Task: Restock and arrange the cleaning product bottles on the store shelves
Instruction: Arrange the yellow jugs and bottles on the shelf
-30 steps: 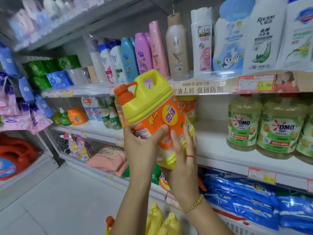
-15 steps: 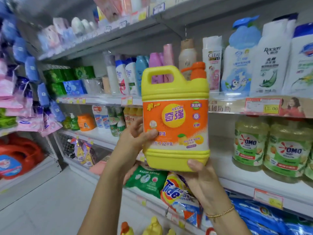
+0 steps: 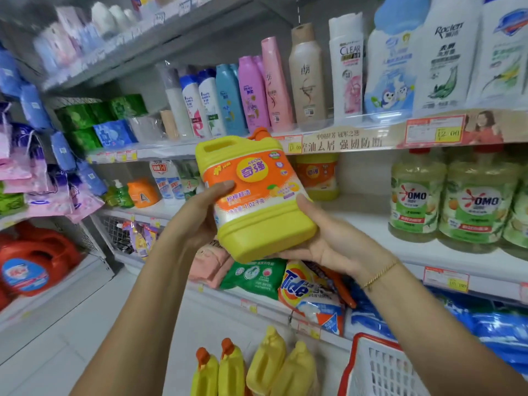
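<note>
Head view: left hand (image 3: 198, 215) and right hand (image 3: 328, 242) fingers curled round tilted yellow jug (image 3: 257, 207); level it, then slide onto shelf (image 3: 367, 211) beyond fingertips, beside matching jug (image 3: 317, 175).

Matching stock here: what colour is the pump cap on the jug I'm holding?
Orange pump cap, clearest in the head view.

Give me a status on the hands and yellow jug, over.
Left hand and right hand both grip jug, tilted, held before shelf. Twin jug stands on shelf behind. Bare stretch between it and OMO bottles; nothing seen blocking.
</note>
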Tool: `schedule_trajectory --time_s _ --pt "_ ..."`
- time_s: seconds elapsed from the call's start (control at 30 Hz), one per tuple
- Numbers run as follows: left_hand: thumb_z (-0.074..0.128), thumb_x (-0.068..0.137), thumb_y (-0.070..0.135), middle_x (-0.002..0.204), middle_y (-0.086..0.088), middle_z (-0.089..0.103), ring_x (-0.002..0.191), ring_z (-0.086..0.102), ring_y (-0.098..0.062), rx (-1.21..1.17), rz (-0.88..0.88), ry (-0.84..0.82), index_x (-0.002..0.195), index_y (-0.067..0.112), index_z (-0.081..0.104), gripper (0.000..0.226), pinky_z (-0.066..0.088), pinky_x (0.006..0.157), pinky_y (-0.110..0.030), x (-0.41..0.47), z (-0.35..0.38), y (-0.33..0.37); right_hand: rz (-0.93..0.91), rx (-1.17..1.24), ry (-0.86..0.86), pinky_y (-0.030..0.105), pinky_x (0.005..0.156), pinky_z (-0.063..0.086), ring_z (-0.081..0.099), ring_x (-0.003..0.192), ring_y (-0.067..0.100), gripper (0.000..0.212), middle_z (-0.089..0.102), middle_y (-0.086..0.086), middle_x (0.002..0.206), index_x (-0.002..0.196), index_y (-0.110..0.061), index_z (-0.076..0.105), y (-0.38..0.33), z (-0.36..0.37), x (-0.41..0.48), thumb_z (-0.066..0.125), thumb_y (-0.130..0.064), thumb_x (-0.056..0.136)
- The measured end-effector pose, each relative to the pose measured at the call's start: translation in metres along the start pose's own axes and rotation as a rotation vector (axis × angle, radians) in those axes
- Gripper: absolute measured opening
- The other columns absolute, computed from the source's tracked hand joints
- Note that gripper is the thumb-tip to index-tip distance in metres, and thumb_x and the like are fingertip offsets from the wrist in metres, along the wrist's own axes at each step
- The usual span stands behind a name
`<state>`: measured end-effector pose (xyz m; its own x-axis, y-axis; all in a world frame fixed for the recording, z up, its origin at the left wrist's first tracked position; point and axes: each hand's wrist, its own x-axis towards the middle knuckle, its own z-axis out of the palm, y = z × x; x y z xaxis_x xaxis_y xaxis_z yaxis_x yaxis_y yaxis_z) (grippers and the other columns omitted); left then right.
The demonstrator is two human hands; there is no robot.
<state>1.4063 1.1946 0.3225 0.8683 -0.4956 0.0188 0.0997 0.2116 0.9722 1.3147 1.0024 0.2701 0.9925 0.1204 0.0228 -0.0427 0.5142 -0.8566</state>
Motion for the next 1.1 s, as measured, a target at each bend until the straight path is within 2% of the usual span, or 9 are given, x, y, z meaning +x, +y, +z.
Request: schedule_trajectory --time_s 0.13,0.23,0.37,0.47,0.6,0.67,0.77,0.9,1.1 --pt "0.096 0.032 0.040 0.116 -0.012 0.069 0.104 0.068 -0.028 -0.002 -0.024 0.013 0.116 0.013 0.064 0.094 0.058 0.079 -0.046 -0.004 -0.021 -0.001 0.101 -0.063 0.008 0.052 0.080 0.055 0.065 0.107 0.027 0.062 0.066 0.013 0.120 0.123 -0.014 0.056 -0.006 0.011 0.014 0.072 -0.028 0.065" --pt "0.092 0.038 0.051 0.107 -0.008 0.073 0.094 0.070 -0.024 0.150 0.037 0.062 0.105 0.019 0.070 0.078 0.056 0.085 -0.045 -0.004 -0.041 0.009 0.064 -0.179 -0.030 0.048 0.079 0.058 0.066 0.104 0.027 0.068 0.067 0.011 0.118 0.126 -0.012 0.052 0.014 0.007 0.023 0.082 -0.019 0.066" --pt "0.074 0.074 0.030 0.092 -0.003 0.074 0.082 0.066 -0.018 0.329 0.124 0.095 0.106 0.011 0.068 0.037 0.055 0.075 -0.032 -0.007 -0.060 0.031 0.027 -0.246 -0.154 0.055 0.095 0.048 0.059 0.116 0.035 0.104 0.062 0.015 0.126 0.135 -0.014 0.044 0.049 -0.011 0.032 0.094 -0.034 0.046" --pt "0.082 0.061 0.036 0.084 -0.006 0.075 0.074 0.068 -0.016 0.508 0.099 0.082 0.092 0.007 0.071 0.044 0.055 0.068 -0.027 -0.016 -0.076 0.039 0.038 -0.257 -0.220 0.059 0.101 0.041 0.054 0.121 0.038 0.108 0.057 0.019 0.131 0.138 -0.013 0.041 0.076 -0.023 0.034 0.094 -0.032 0.047" --pt "0.089 0.044 0.055 0.080 -0.022 0.062 0.071 0.055 -0.024 0.842 -0.103 -0.061 0.094 -0.012 0.064 0.087 0.045 0.065 -0.029 -0.041 -0.097 0.035 0.094 -0.365 -0.205 0.039 0.089 0.053 0.063 0.112 0.025 0.104 0.066 0.009 0.122 0.132 -0.017 0.047 0.115 -0.033 0.036 0.095 -0.034 0.042" --pt "0.086 0.048 0.061 0.070 -0.005 0.065 0.062 0.057 -0.012 0.901 -0.209 -0.140 0.085 0.000 0.071 0.073 0.044 0.055 -0.017 -0.053 -0.106 0.025 0.134 -0.407 -0.211 0.027 0.081 0.053 0.066 0.104 0.017 0.097 0.070 0.002 0.115 0.127 -0.019 0.049 0.138 -0.033 0.041 0.094 -0.029 0.042" --pt "0.078 0.058 0.065 0.065 0.007 0.067 0.062 0.059 -0.005 1.033 -0.315 -0.198 0.069 0.015 0.074 0.051 0.045 0.064 -0.017 -0.073 -0.124 0.007 0.160 -0.617 -0.214 0.028 0.090 0.052 0.064 0.108 0.013 0.088 0.068 -0.003 0.118 0.128 -0.021 0.050 0.177 -0.024 0.057 0.091 -0.029 0.051" --pt "0.065 0.073 0.056 0.056 0.002 0.056 0.057 0.045 -0.012 1.141 -0.343 -0.062 0.060 0.011 0.060 0.047 0.033 0.060 -0.029 -0.091 -0.162 -0.026 0.212 -0.736 -0.235 0.030 0.093 0.051 0.063 0.103 0.014 0.059 0.066 0.004 0.114 0.117 -0.020 0.055 0.234 -0.003 0.088 0.084 -0.007 0.067" --pt "0.066 0.088 0.036 0.063 -0.005 0.061 0.067 0.052 -0.020 1.059 -0.508 0.329 0.065 0.008 0.063 0.036 0.038 0.070 -0.032 -0.088 -0.249 -0.080 0.336 -1.179 -0.263 0.025 0.081 0.047 0.059 0.088 0.007 0.022 0.064 -0.008 0.091 0.097 -0.015 0.067 0.292 -0.005 0.132 0.074 -0.030 0.082"
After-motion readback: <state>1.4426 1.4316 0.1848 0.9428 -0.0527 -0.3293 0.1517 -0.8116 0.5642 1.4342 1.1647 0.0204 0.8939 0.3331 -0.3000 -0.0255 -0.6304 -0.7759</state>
